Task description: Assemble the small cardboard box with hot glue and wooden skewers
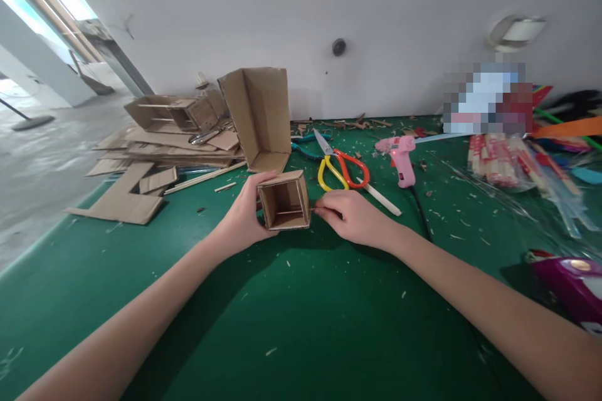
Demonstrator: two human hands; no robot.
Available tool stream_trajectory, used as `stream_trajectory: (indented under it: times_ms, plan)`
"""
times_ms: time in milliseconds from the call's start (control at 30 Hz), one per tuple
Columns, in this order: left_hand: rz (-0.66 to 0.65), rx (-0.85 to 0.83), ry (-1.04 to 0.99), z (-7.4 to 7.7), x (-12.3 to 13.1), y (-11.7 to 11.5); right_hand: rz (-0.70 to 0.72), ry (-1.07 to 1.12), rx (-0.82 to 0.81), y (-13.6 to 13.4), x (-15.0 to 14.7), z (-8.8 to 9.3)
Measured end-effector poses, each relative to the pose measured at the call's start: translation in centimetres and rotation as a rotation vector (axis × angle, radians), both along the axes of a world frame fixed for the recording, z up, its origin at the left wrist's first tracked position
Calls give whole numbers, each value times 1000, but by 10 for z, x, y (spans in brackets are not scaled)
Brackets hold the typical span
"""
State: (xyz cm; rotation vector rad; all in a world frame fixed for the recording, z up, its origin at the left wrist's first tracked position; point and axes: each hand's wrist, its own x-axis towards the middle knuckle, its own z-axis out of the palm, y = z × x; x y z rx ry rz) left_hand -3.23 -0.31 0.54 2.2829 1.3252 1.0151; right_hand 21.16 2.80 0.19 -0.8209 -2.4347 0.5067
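Observation:
A small cardboard box [270,203] with its open side toward me is held above the green table. Thin wooden sticks cross its inside. My left hand [244,213] is wrapped round the box's left side, with the thumb below. At the right wall, my right hand [350,216] pinches the end of a thin stick [314,208] that touches or enters the cardboard; which of the two I cannot tell. Scissors [336,163] with one yellow and one red handle lie just beyond my right hand. A taller open cardboard piece [266,113] stands behind the box.
A pink glue gun [402,160] with a black cord stands right of the scissors. Stacked cardboard [179,147] and a box frame [162,114] lie at the left. Bundled sticks [498,160] sit at the right, near a purple object [567,282]. Scraps litter the green table [301,319].

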Motion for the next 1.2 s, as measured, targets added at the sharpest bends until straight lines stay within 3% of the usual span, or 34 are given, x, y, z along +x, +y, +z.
stream_trajectory:
  times_ms: [100,300,667,1200]
  plan:
    - [-1,-23,-9,0,0,2,8,-50,18,0,1,3]
    - [-54,-271,-180,-1,-4,8,54,-67,159,2,4,7]
    - [-129,-303,-240,-2,-10,14,111,-31,436,5,7,-1]
    - [-146,-320,-255,-4,-14,14,116,28,431,3,8,-7]
